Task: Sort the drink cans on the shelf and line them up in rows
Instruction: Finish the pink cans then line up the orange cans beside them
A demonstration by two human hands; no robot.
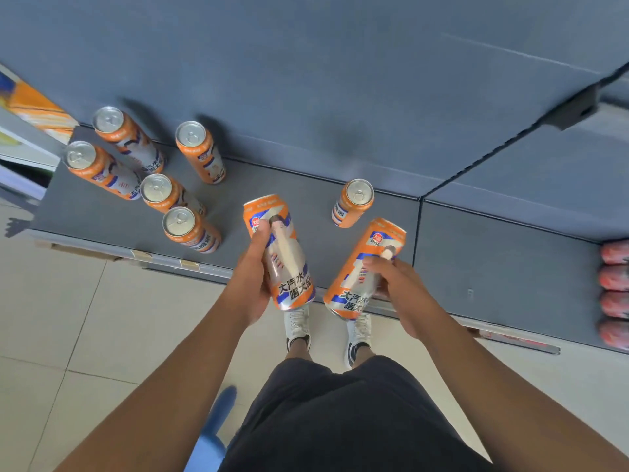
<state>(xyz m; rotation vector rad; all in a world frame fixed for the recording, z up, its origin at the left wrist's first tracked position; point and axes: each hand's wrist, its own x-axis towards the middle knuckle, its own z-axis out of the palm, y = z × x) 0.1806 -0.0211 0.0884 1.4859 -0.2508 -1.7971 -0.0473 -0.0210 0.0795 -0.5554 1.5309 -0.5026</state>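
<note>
My left hand (253,279) grips a tall orange and silver drink can (280,247), held above the front edge of the grey shelf (306,185). My right hand (400,291) grips a second, tilted can of the same kind (366,267) beside it. Several matching cans stand upright on the shelf at the left: two at the back (127,139) (200,151), one at the far left (100,168), and two nearer the front (166,194) (190,229). One more can (352,202) stands alone just behind the held pair.
The shelf's front rail (183,265) runs along the near edge. A divider seam (417,229) splits the shelf from a right-hand section holding pink-red packs (614,284). An orange carton (34,103) is at far left. My feet (297,327) stand on the tiled floor.
</note>
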